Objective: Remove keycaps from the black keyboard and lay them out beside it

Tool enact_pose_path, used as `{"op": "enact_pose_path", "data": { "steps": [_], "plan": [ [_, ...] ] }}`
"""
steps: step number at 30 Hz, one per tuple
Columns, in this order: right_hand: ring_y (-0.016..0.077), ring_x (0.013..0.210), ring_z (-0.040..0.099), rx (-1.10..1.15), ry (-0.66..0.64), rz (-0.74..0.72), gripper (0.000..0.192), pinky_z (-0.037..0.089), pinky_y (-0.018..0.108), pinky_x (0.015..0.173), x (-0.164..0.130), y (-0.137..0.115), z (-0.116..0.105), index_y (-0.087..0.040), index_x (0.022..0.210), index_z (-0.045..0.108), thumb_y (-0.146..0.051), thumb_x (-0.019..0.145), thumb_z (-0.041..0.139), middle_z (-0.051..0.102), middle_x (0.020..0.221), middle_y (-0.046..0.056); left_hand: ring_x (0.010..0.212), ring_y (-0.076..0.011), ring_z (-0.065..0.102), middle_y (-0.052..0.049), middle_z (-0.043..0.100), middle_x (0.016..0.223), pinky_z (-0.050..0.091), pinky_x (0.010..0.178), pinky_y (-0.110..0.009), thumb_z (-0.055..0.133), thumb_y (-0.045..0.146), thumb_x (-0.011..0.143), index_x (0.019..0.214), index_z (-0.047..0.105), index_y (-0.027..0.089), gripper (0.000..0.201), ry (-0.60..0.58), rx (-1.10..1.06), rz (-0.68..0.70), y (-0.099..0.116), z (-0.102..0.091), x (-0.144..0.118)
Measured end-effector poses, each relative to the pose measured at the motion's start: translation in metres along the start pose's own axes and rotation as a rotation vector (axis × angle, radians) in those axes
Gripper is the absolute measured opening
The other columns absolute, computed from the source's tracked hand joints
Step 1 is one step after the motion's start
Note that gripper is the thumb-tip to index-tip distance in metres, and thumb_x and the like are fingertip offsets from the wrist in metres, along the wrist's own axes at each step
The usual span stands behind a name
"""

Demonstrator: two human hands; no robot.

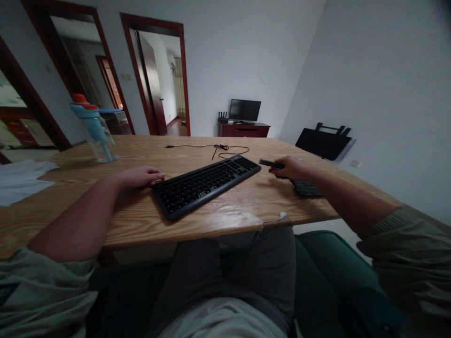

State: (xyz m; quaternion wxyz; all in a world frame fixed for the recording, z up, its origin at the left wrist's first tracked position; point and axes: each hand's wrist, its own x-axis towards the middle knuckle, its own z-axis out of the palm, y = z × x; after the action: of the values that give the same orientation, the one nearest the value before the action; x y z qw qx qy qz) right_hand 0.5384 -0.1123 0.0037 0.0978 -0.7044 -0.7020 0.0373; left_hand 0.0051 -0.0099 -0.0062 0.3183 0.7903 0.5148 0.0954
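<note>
A wooden worktop [218, 213] fills the middle of a plain white-walled room, its near edge just above the person's lap. The left hand [139, 177] lies flat and palm down on the wood, fingers stretched toward the keyboard [206, 184], the fingertips touching its near-left corner; this grip is loose and flat, holding nothing. The forearm rests along the worktop, bare to a pale green sleeve. The keyboard is black and lies slanted, its far end pointing to the right. The right hand [291, 166] reaches out past the keyboard's far end, its grip closed around a small dark remote [271, 164] that sticks out leftward from the fingers, level and clear of the wood. Beneath that wrist lies a second dark keypad [306, 188], partly hidden by the arm. Beyond the keyboard a thin black cable [220, 149] lies loosely coiled. At the far left stands a clear bottle [95, 133] with a blue lid and orange cap, upright; what it holds I cannot tell. A white cloth [19, 180] lies at the left edge. Against the far wall a monitor [244, 110] stands on a dark red cabinet [244, 129], with two open doorways to its left.
</note>
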Motion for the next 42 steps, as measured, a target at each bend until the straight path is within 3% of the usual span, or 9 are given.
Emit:
{"op": "enact_pose_path", "data": {
  "steps": [4, 10, 15, 24, 34, 42],
  "plan": [
    [0.0239, 0.076, 0.063, -0.015, 0.137, 0.128, 0.034, 0.045, 0.031, 0.064, 0.008, 0.011, -0.009, -0.019, 0.107, 0.074, -0.044, 0.086, 0.064, 0.074, 0.091, 0.009, 0.051, -0.0149, 0.043, -0.004, 0.055, 0.064, 0.033, 0.046, -0.027, 0.064, 0.062, 0.069, 0.089, 0.071, 0.017, 0.049, -0.020, -0.021, -0.015, 0.001, 0.000, -0.001],
    [0.0219, 0.076, 0.063, -0.150, 0.034, 0.057, 0.028, 0.042, 0.029, 0.063, 0.013, 0.005, 0.006, -0.018, 0.100, 0.075, -0.038, 0.085, 0.064, 0.074, 0.093, 0.011, 0.050, -0.0141, 0.042, -0.002, 0.051, 0.062, 0.032, 0.046, -0.026, 0.065, 0.060, 0.069, 0.089, 0.071, 0.018, 0.048, -0.005, -0.068, -0.038, 0.006, 0.003, -0.003],
    [0.0217, 0.076, 0.063, -0.285, 0.020, 0.042, 0.028, 0.040, 0.029, 0.063, 0.011, -0.005, 0.013, -0.016, 0.098, 0.075, -0.038, 0.086, 0.062, 0.073, 0.096, 0.012, 0.051, -0.0139, 0.042, -0.002, 0.051, 0.062, 0.033, 0.046, -0.026, 0.065, 0.060, 0.069, 0.087, 0.071, 0.017, 0.046, -0.002, -0.050, -0.036, 0.005, 0.002, -0.003],
    [0.0215, 0.075, 0.063, -0.236, 0.002, 0.026, 0.028, 0.039, 0.029, 0.062, 0.014, 0.002, 0.012, -0.016, 0.097, 0.074, -0.038, 0.083, 0.064, 0.072, 0.096, 0.012, 0.050, -0.0142, 0.042, -0.003, 0.052, 0.063, 0.033, 0.046, -0.027, 0.064, 0.060, 0.071, 0.090, 0.070, 0.018, 0.047, -0.029, -0.057, -0.030, -0.003, 0.000, 0.002],
    [0.0221, 0.074, 0.063, -0.222, 0.002, 0.043, 0.028, 0.039, 0.029, 0.060, 0.020, 0.006, 0.011, -0.016, 0.097, 0.074, -0.038, 0.080, 0.065, 0.072, 0.093, 0.012, 0.050, -0.0151, 0.042, -0.004, 0.054, 0.065, 0.033, 0.045, -0.027, 0.062, 0.062, 0.070, 0.092, 0.070, 0.018, 0.049, -0.026, -0.009, -0.036, 0.003, 0.000, -0.002],
    [0.0242, 0.077, 0.063, -0.181, -0.002, 0.096, 0.038, 0.039, 0.031, 0.063, 0.022, 0.007, 0.005, -0.015, 0.102, 0.075, -0.047, 0.083, 0.065, 0.073, 0.093, 0.014, 0.053, -0.0166, 0.045, -0.005, 0.055, 0.064, 0.034, 0.047, -0.027, 0.065, 0.062, 0.069, 0.087, 0.072, 0.019, 0.048, -0.032, -0.061, -0.013, -0.002, 0.000, 0.002]
  ]
}}
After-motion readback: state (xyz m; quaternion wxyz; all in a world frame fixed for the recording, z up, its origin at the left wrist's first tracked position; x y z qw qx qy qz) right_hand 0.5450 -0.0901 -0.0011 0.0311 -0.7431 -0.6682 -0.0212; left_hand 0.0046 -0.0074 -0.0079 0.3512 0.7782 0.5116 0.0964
